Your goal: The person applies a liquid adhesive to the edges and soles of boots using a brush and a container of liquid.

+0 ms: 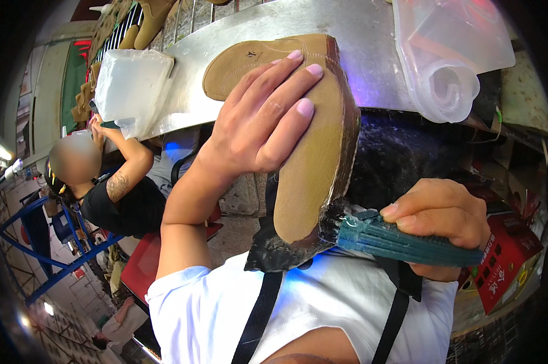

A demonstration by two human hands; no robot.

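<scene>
A tan suede boot (310, 176) hangs over the near edge of the metal table, its toe toward me and its shaft on the tabletop. My left hand (259, 115) grips it, fingers spread across the upper and thumb out of sight. In my right hand (441, 221) is a brush with a dark green, ridged, wrapped-looking handle (401, 242). Its blackened head (331, 221) touches the sole edge beside the toe. Along the boot's right side runs the brown sole edge (347, 133). A black apron (268, 246), smudged with pale residue, lies beneath the toe.
The metal table (371, 54) spans the far side. A translucent plastic tub (131, 85) stands left, rolled clear plastic (450, 88) right. More tan boots (149, 24) sit on a rack beyond. A co-worker (119, 182) is at left, a red carton (504, 261) at lower right.
</scene>
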